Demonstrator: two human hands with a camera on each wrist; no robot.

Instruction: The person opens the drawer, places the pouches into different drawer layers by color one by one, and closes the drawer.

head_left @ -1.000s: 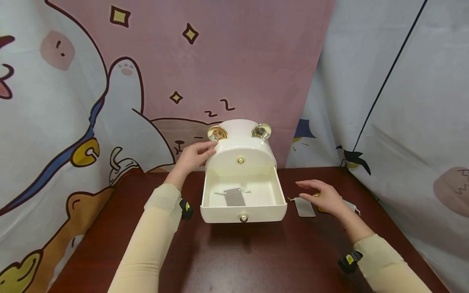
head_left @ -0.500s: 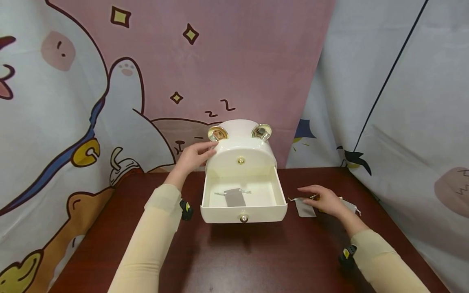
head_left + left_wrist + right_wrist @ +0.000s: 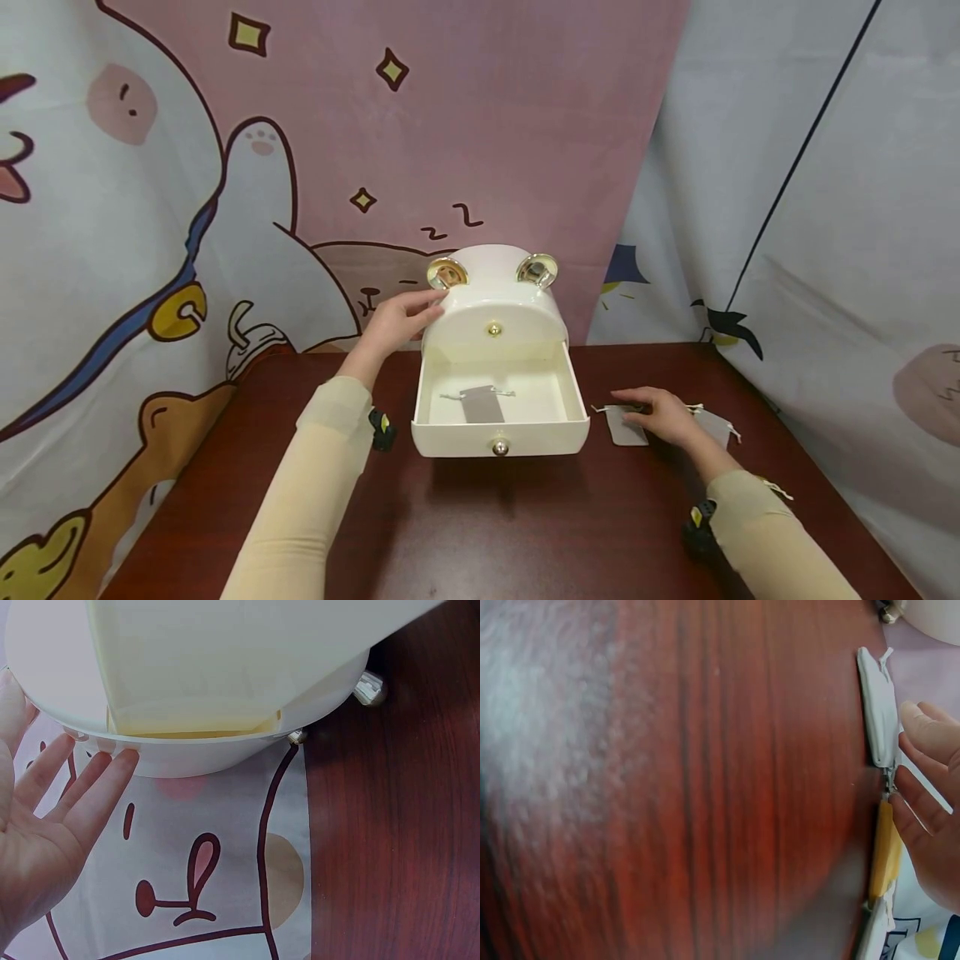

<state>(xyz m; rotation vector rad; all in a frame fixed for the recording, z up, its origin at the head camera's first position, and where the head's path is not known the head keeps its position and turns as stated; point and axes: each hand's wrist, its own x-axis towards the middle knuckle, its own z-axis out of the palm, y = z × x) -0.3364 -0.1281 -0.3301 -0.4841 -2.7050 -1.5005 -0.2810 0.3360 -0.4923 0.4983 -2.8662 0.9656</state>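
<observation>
A cream storage box with gold ears has its drawer pulled out. A small grey drawstring pouch lies in the drawer. My left hand rests its fingertips on the box's left side, fingers extended, as the left wrist view also shows. Right of the box, my right hand is low over several pouches, fingers loosely bent. A grey pouch lies by its fingertips, and another grey pouch lies behind it. The right wrist view shows a yellow pouch under the hand, with a cord near the fingers.
Everything stands on a dark reddish-brown table. A printed cartoon curtain hangs behind the table and down its right side. A pale cord sticks out beside the right sleeve.
My right hand has come down onto the pouches and shifted slightly to the right, its fingers bending a little more. The left hand, box and drawer have stayed put.
</observation>
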